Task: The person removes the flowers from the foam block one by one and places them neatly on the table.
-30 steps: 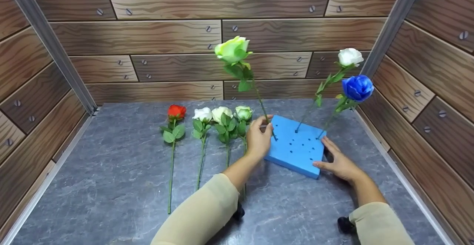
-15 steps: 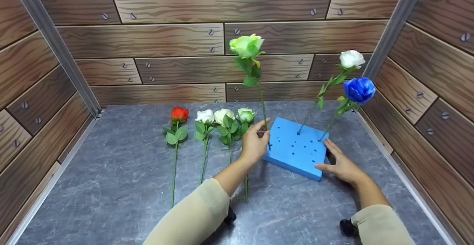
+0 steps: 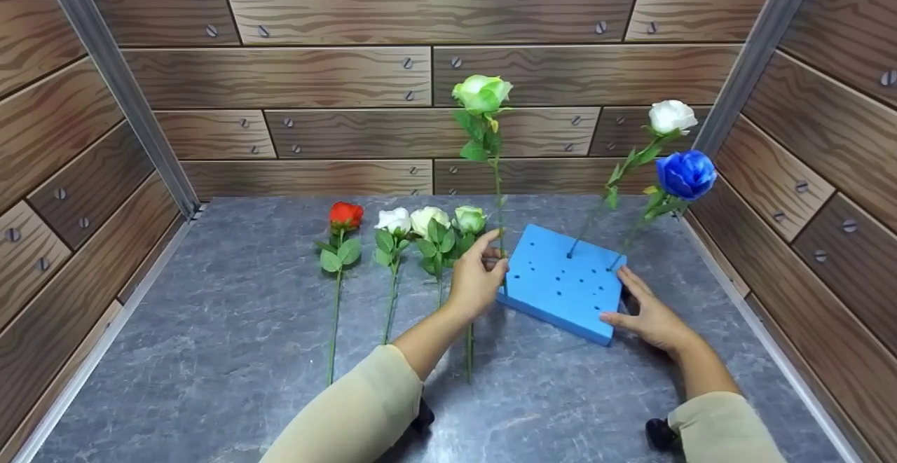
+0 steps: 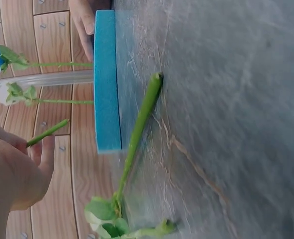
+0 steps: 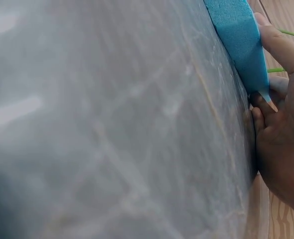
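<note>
My left hand (image 3: 476, 277) pinches the lower stem of a pale green rose (image 3: 482, 94), which stands upright beside the left edge of a blue foam block (image 3: 539, 288). In the left wrist view, the rose's stem (image 4: 48, 132) ends in the air, apart from the block. Small holes dot the block's top. A white rose (image 3: 671, 117) and a blue rose (image 3: 685, 175) stand in its far and right parts, leaning right. My right hand (image 3: 652, 316) holds the block's right side, thumb on the top edge and fingers along the side; some fingers are partly hidden.
On the grey marbled table (image 3: 231, 323) lie a red rose (image 3: 346, 215), a white rose (image 3: 394, 220), a cream rose (image 3: 429, 221) and a light green rose (image 3: 469, 219), stems toward me. Wood-patterned walls (image 3: 336, 74) enclose the table at back and sides.
The left hand has drawn the pale green rose's stem from over the block toward its left edge, and the rose has become more upright. The right hand has kept its place on the block.
</note>
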Motion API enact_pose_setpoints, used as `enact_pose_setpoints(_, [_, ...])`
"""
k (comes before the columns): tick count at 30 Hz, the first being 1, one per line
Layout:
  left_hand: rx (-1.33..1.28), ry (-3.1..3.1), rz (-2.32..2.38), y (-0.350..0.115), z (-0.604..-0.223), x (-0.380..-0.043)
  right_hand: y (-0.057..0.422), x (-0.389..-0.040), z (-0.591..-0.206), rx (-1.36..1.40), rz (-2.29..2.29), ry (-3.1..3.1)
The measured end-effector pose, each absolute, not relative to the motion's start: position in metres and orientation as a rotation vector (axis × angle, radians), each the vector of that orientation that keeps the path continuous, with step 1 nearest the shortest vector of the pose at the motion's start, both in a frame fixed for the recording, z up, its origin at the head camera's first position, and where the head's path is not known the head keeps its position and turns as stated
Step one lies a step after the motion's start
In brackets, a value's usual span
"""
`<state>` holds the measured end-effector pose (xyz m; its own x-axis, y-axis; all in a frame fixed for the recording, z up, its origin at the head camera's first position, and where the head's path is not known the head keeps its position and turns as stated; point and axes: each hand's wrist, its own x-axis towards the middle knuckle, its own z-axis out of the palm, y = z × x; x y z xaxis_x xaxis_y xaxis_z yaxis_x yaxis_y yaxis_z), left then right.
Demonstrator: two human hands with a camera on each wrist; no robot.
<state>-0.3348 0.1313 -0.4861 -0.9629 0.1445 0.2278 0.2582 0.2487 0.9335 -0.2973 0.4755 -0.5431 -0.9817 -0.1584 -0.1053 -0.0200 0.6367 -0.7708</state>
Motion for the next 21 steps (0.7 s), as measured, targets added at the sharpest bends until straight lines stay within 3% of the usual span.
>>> enact_pose_setpoints(21, [-0.405,-2.444,-1.846,0.098,-0.49,-0.327,0.476,-0.299,-0.545,-0.155,-1.266,2.689])
